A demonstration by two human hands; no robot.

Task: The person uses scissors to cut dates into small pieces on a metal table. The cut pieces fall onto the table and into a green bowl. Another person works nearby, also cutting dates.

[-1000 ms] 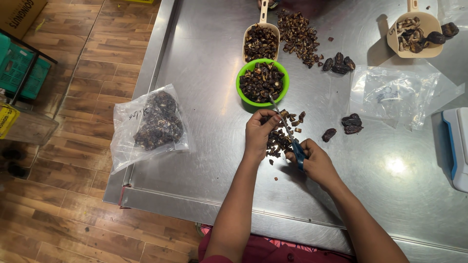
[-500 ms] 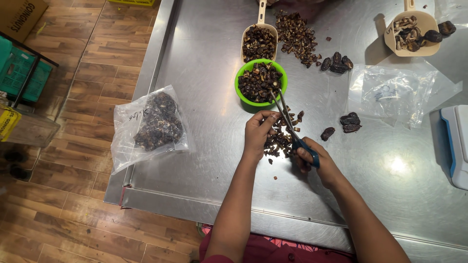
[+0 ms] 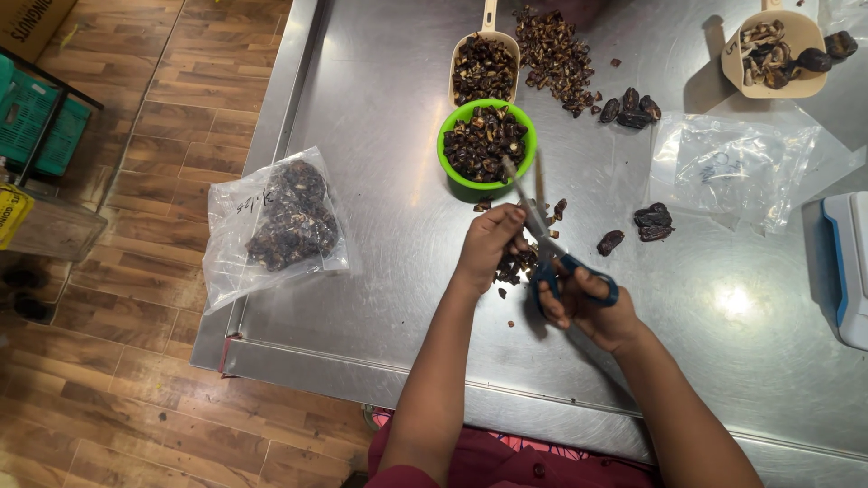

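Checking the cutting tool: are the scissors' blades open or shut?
Open: the scissors in the right hand show two blades spread apart toward the green bowl.

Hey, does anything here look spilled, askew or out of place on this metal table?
One thing: the clear bag of dark fruit sits at the left edge of the steel table, part of it overhanging the floor. Small dark bits lie scattered by the left hand, near the right hand holding the blue-handled scissors.
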